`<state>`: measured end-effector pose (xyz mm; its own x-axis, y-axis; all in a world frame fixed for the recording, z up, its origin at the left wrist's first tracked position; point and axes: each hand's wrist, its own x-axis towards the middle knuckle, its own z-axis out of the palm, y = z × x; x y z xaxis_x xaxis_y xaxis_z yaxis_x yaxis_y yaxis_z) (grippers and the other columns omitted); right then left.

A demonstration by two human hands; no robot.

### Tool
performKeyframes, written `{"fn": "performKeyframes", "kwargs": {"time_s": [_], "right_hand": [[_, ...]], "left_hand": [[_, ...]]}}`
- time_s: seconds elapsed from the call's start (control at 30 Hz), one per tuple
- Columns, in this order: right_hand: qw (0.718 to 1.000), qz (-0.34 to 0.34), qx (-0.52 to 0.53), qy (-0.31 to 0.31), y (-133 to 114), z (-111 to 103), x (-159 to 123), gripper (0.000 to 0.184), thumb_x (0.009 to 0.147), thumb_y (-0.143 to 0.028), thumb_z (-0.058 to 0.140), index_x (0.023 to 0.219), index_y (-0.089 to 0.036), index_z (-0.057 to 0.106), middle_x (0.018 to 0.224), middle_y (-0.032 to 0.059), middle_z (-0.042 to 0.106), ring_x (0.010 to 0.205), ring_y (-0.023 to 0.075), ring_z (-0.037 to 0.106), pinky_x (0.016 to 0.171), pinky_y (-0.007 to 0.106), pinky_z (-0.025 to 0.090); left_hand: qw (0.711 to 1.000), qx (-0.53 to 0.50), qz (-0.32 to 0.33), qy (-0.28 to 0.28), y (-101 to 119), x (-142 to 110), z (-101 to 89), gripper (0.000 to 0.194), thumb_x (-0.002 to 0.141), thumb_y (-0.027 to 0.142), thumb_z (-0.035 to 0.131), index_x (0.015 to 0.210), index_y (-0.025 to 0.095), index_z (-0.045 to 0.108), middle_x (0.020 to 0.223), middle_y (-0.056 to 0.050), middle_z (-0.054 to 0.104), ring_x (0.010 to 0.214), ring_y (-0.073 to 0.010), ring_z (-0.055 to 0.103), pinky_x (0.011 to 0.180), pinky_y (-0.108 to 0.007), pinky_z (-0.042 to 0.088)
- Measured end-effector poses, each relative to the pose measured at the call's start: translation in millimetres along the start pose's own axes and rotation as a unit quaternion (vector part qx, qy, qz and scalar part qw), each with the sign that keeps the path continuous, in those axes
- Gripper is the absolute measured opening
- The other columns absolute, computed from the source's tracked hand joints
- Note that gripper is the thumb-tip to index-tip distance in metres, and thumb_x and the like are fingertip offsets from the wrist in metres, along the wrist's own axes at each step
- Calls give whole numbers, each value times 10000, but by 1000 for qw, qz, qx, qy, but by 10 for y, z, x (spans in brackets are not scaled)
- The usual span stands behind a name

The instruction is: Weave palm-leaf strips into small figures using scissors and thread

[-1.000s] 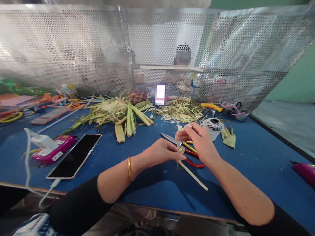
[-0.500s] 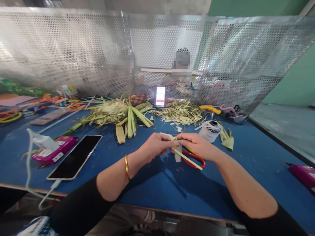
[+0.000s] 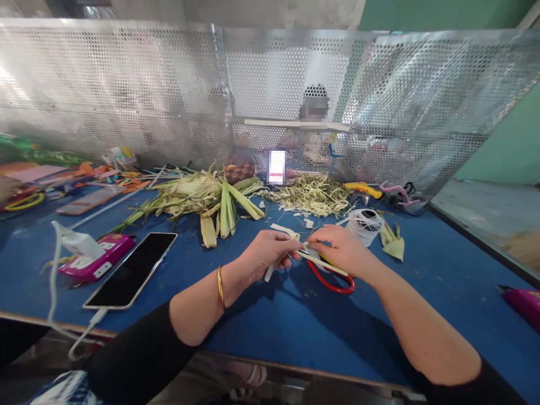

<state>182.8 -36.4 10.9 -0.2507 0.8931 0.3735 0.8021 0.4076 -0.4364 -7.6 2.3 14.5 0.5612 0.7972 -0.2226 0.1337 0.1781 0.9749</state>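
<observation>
My left hand [image 3: 272, 252] is closed, its thumb and fingertips pinching a pale yellow husk strip [image 3: 327, 264]. A white band-like piece [image 3: 271, 271] hangs below those fingers, and another white end sticks out above them. Opposite, my right hand [image 3: 337, 247] is closed with its fingertips meeting the strip near the left fingers; exactly what they grip is partly hidden. The strip's free end slants down to the right, over the scissors [image 3: 337, 288]. These have red-and-yellow handles and lie on the blue table beneath my right hand.
A white thread spool [image 3: 366, 225] and a folded husk piece [image 3: 392, 242] lie right of my hands. Corn husks [image 3: 189, 194] and shredded husk [image 3: 312, 194] are piled behind. Left are a phone [image 3: 133, 270] and a magenta power strip [image 3: 99, 259]. A perforated metal screen [image 3: 274, 67] bounds the back.
The hanging white end has swung from the right of my left fingers to below and left of them. My right fingers have shifted slightly, and the view has moved a little.
</observation>
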Motion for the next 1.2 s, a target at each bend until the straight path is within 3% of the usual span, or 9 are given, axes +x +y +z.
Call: {"fn": "performKeyframes", "kwargs": {"time_s": [0.1, 0.17, 0.23, 0.3, 0.37, 0.43, 0.53, 0.73, 1.2], "right_hand": [[986, 21, -27, 161, -58, -55, -30, 185, 898, -266, 511, 914, -216, 688, 938, 71, 718, 882, 225, 639, 784, 358, 458], [965, -42, -77, 249, -164, -70, -63, 171, 910, -258, 518, 909, -208, 681, 886, 70, 708, 868, 218, 628, 825, 373, 434], [954, -154, -138, 219, -290, -28, -97, 156, 910, -236, 531, 868, -212, 679, 801, 52, 685, 772, 192, 601, 805, 371, 413], [942, -242, -194, 130, -396, 73, -120, 186, 925, -211, 492, 907, -192, 676, 763, 49, 654, 718, 180, 563, 765, 363, 402], [919, -290, -262, 55, -460, 199, -131, 249, 935, -137, 416, 958, -164, 662, 738, 50, 617, 720, 187, 542, 776, 370, 388], [897, -309, -315, 34, -483, 306, -132, 276, 932, -96, 381, 967, -145, 650, 755, 63, 608, 738, 203, 536, 785, 381, 377], [884, -304, -352, 41, -469, 377, -128, 288, 931, -78, 358, 894, -151, 634, 786, 79, 613, 752, 219, 529, 783, 386, 373], [905, -265, -315, 107, -425, 340, -130, 257, 942, -107, 382, 783, -160, 578, 670, 31, 552, 637, 169, 483, 776, 351, 367], [897, -349, -249, 105, -515, 300, -161, 318, 948, -120, 370, 714, -176, 578, 603, 1, 566, 595, 141, 475, 789, 342, 389]], "left_hand": [[999, -26, -1, 29, 5, 2, 5, 213, 710, 301, 722, 648, 118, 632, 628, -37, 655, 438, -56, 498, 398, -178, 354], [998, -44, 0, 38, -7, 8, 10, 215, 697, 302, 734, 659, 115, 634, 648, -48, 669, 456, -68, 522, 416, -187, 374], [997, -60, 4, 43, -36, 17, 18, 238, 675, 317, 750, 644, 113, 632, 612, -37, 650, 462, -74, 523, 436, -194, 387], [996, -74, 15, 51, -79, 29, 27, 275, 636, 342, 775, 611, 115, 621, 540, -4, 594, 449, -66, 486, 436, -190, 365], [994, -87, 26, 60, -121, 40, 36, 318, 587, 366, 799, 570, 120, 598, 499, 21, 541, 447, -60, 451, 429, -188, 329], [993, -98, 28, 63, -146, 47, 42, 346, 550, 383, 814, 549, 124, 584, 503, 21, 535, 467, -68, 457, 437, -195, 318], [992, -112, 10, 57, -135, 46, 41, 340, 535, 381, 821, 562, 126, 598, 517, 18, 543, 489, -77, 469, 460, -205, 330], [994, -108, 15, -22, -23, 27, -32, 208, 591, 279, 801, 612, 128, 660, 563, 21, 581, 524, -62, 482, 521, -190, 380], [990, -142, 19, 18, -16, 43, -53, 227, 623, 278, 814, 656, 120, 656, 665, -39, 683, 586, -105, 617, 631, -228, 513]]}}
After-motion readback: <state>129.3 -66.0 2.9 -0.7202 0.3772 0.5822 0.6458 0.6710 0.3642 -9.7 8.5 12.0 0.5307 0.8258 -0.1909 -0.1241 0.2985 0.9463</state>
